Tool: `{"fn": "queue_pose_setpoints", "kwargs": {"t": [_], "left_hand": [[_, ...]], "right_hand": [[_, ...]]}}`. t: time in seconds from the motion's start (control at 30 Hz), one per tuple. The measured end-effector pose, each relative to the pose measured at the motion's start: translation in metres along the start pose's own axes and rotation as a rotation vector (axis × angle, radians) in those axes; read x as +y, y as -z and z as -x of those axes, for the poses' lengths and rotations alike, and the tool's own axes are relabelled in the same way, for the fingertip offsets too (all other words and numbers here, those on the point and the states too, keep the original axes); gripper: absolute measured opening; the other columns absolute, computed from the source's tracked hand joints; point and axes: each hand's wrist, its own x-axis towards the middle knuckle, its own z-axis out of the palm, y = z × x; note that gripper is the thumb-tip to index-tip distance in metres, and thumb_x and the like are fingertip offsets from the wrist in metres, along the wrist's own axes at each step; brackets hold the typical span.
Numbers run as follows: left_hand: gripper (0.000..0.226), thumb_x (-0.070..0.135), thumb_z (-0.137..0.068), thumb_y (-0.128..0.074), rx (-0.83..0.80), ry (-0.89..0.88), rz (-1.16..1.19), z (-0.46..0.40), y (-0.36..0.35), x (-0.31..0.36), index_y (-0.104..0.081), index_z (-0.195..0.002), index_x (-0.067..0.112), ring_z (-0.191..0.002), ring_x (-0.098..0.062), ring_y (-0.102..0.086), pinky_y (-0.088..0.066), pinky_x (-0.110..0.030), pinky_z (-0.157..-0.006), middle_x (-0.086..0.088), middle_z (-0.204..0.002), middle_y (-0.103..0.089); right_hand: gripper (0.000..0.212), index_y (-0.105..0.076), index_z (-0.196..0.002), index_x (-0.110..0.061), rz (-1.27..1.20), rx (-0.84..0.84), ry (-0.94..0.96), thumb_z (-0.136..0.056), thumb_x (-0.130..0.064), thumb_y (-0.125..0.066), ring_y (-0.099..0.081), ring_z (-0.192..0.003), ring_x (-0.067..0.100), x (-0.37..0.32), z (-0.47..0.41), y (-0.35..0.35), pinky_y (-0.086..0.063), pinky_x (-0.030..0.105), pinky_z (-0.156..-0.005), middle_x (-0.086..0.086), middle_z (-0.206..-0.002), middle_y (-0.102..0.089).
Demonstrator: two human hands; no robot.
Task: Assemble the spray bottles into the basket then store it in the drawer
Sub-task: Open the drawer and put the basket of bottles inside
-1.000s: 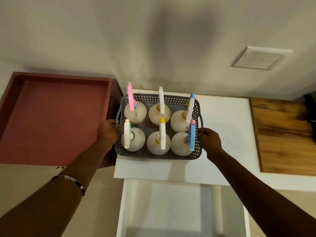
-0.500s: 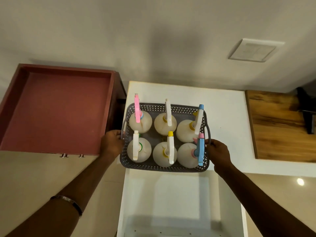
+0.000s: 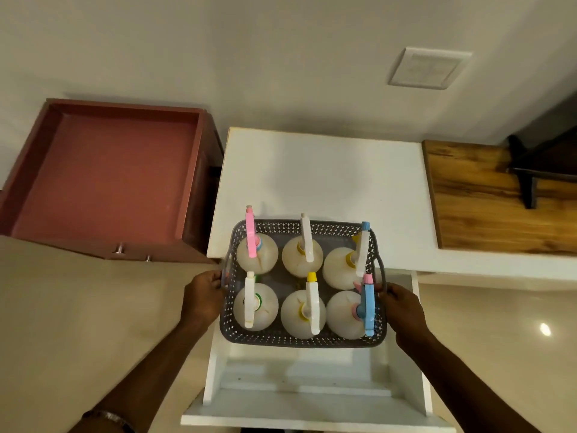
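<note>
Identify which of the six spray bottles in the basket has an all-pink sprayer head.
The far-row bottle with the pink sprayer, nearest the left hand's side. The near-right bottle has only a pink tip on a blue sprayer; the others are white.

A single head-worn wide-angle camera looks steeply down and forward from close above the two-handed grip, left hand (image 3: 201, 296) and right hand (image 3: 401, 307) on the basket (image 3: 299, 339) at frame centre, the open white drawer (image 3: 215, 370) below the grip, the wall (image 3: 249, 57) beyond it.
</note>
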Motion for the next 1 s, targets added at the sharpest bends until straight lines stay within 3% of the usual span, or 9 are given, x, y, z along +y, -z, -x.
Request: {"fn": "queue_pose_setpoints", "kwargs": {"t": [0.2, 0.37, 0.47, 0.53, 0.77, 0.87, 1.0], "left_hand": [[0.020, 0.009, -0.086, -0.070, 0.008, 0.054, 0.015, 0.045, -0.020, -0.034, -0.068, -0.082, 0.029, -0.082, -0.021, -0.071, -0.060, -0.043, -0.080, 0.001, -0.086, -0.075], [0.013, 0.012, -0.082, -0.075, 0.025, 0.079, -0.006, 0.068, -0.038, -0.057, -0.072, -0.091, 0.020, -0.079, -0.012, -0.068, -0.053, -0.026, -0.068, 0.001, -0.088, -0.076], [0.013, 0.012, -0.080, -0.076, 0.009, 0.100, -0.010, 0.076, -0.047, -0.072, -0.073, -0.091, 0.019, -0.083, -0.019, -0.070, -0.057, -0.034, -0.076, -0.003, -0.091, -0.076], [0.017, 0.013, -0.081, -0.076, 0.010, 0.116, -0.042, 0.074, -0.053, -0.080, -0.074, -0.099, 0.013, -0.089, -0.025, -0.070, -0.057, -0.042, -0.084, -0.005, -0.094, -0.076], [0.025, 0.016, -0.084, -0.073, 0.016, 0.126, -0.127, 0.050, -0.079, -0.105, -0.072, -0.108, 0.008, -0.098, -0.028, -0.068, -0.055, -0.040, -0.088, -0.009, -0.103, -0.075], [0.025, 0.014, -0.085, -0.072, 0.008, 0.153, -0.145, 0.032, -0.092, -0.115, -0.071, -0.109, 0.007, -0.098, -0.028, -0.068, -0.054, -0.036, -0.086, -0.010, -0.105, -0.074], [0.028, 0.014, -0.085, -0.073, -0.003, 0.175, -0.156, 0.007, -0.116, -0.131, -0.069, -0.111, 0.005, -0.094, -0.027, -0.068, -0.054, -0.034, -0.081, -0.012, -0.106, -0.074]], "right_hand": [[0.015, -0.072, -0.092, -0.014, 0.008, -0.018, -0.020, -0.096, -0.017, -0.058, -0.070, -0.083, 0.020, 0.043, 0.032, 0.018, -0.051, 0.030, -0.064, 0.005, -0.087, -0.074], [0.014, -0.074, -0.092, -0.015, 0.000, -0.021, -0.071, -0.095, -0.016, -0.060, -0.069, -0.082, 0.018, 0.078, 0.045, 0.027, -0.049, 0.025, -0.060, 0.004, -0.086, -0.074], [0.012, -0.073, -0.095, -0.013, -0.006, -0.054, -0.082, -0.096, -0.018, -0.061, -0.070, -0.086, 0.020, 0.097, 0.045, 0.028, -0.052, 0.028, -0.065, 0.005, -0.089, -0.074], [0.012, -0.073, -0.097, -0.013, 0.007, -0.071, -0.086, -0.095, -0.021, -0.064, -0.070, -0.088, 0.021, 0.108, 0.041, 0.026, -0.054, 0.030, -0.069, 0.006, -0.091, -0.074], [0.012, -0.068, -0.102, -0.013, -0.021, -0.077, -0.149, -0.098, -0.016, -0.058, -0.070, -0.086, 0.019, 0.146, 0.015, 0.007, -0.054, 0.028, -0.065, 0.007, -0.094, -0.072], [0.009, -0.069, -0.099, -0.015, -0.024, -0.076, -0.174, -0.097, -0.017, -0.061, -0.070, -0.084, 0.020, 0.159, -0.002, -0.001, -0.054, 0.029, -0.063, 0.007, -0.092, -0.073], [0.009, -0.070, -0.096, -0.015, -0.027, -0.084, -0.190, -0.096, -0.015, -0.060, -0.071, -0.084, 0.024, 0.180, -0.028, -0.011, -0.059, 0.039, -0.073, 0.009, -0.090, -0.074]]}}
